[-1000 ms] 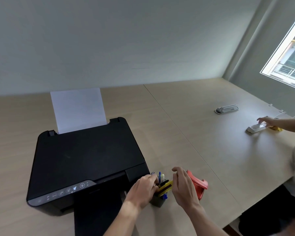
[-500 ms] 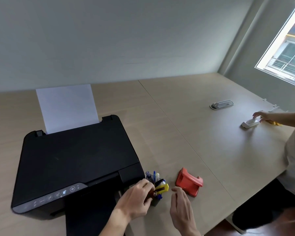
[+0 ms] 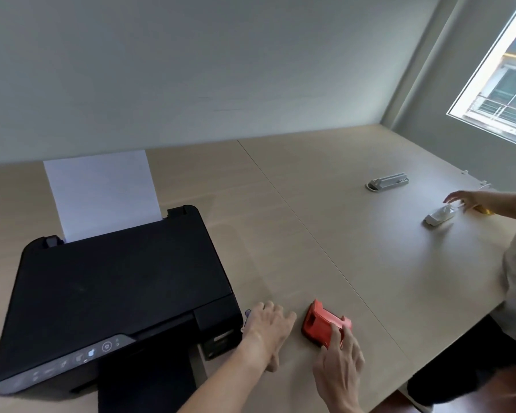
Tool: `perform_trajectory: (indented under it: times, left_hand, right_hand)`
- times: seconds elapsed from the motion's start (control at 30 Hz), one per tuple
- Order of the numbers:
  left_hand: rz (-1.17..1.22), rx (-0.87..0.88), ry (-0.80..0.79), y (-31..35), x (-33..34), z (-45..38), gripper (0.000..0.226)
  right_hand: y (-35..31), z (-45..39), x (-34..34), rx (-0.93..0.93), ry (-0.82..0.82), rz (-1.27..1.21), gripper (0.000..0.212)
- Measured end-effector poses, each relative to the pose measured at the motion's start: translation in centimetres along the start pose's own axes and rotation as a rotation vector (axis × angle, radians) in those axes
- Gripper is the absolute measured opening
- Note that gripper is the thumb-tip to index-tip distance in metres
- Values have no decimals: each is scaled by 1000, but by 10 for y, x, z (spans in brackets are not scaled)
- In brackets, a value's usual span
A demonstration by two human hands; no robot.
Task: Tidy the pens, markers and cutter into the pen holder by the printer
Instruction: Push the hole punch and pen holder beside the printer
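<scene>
Both hands are spread: left hand (image 3: 267, 329) covers the pen holder beside the printer (image 3: 113, 293), right hand (image 3: 338, 357) touches a red hole punch (image 3: 322, 320).

Both forearms are bare, with no sleeve, watch or ring showing on either. The left hand (image 3: 270, 330), just beside the black printer (image 3: 116, 293), is slim with long fingers. The right hand (image 3: 338, 363), farther from the printer, has short, unpainted nails.
</scene>
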State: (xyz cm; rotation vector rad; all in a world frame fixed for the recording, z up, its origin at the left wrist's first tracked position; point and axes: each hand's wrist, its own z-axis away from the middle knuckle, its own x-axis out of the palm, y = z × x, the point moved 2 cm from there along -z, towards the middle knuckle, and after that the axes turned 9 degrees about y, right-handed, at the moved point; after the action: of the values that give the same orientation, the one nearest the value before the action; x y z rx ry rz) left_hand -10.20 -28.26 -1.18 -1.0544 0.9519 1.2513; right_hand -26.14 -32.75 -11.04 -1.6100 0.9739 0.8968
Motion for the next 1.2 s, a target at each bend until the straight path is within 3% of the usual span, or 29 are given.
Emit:
perform_trajectory:
  times: [0.17,0.33,0.57,0.77,1.2]
  left_hand:
    - [2,-14,-100,0,-8,-12,70]
    - [-19,-44,-100,-2,-1,-18,41]
    - [44,-220,-4,-16,0,-53,56]
    - [67,-391,36,-43,2,-76,63]
    - [60,-467,-37,-123,-3,-113,66]
  right_hand:
    - [1,-4,5,-26,-24,31,72]
    - [2,-4,9,-52,-64,30,72]
    - [-2,-17,11,-79,-58,-6,77]
    - [-24,-54,13,-138,-231,4,89]
    - [-96,-107,40,-331,-477,7,99]
